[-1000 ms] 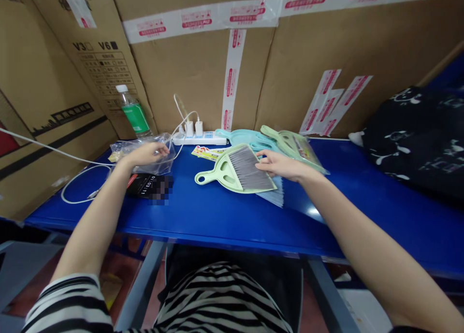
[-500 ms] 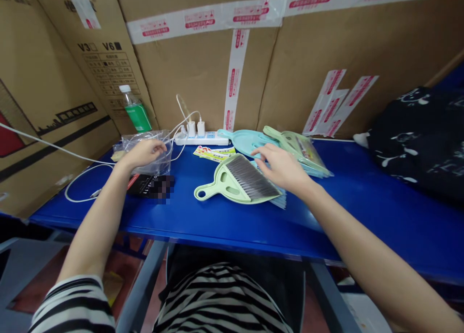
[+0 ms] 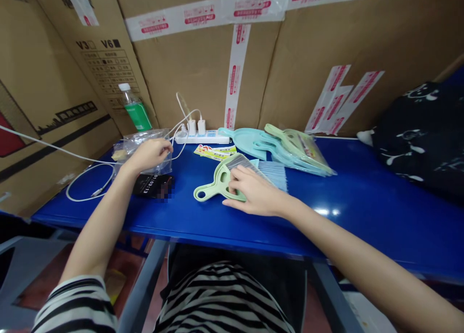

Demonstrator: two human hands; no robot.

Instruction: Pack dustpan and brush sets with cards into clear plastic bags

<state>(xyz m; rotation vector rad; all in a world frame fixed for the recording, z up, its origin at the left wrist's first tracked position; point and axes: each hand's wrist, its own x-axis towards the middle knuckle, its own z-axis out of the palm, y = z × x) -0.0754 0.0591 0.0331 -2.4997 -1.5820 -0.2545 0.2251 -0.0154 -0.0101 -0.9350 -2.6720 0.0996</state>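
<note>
A light green hand brush with grey bristles lies on a matching dustpan on the blue table. My right hand is over it, fingers curled onto the brush near its oval holes and thumb by the dustpan's lower edge; it partly hides both. Pale blue bristles show beyond that hand. My left hand hovers at the clear plastic bag, its fingers loosely curled in with nothing visible in them. A black device with a digit display lies below my left wrist.
Behind are a blue dustpan and a bagged green-and-blue set. Yellow labels lie before a white power strip with cables. A green-labelled bottle stands at left, a black patterned bag at right. Cardboard walls the back.
My right hand has moved left and down from beside the bristles onto the green brush, its fingers curling. My left hand's fingers are slightly more curled; its place is nearly the same.
</note>
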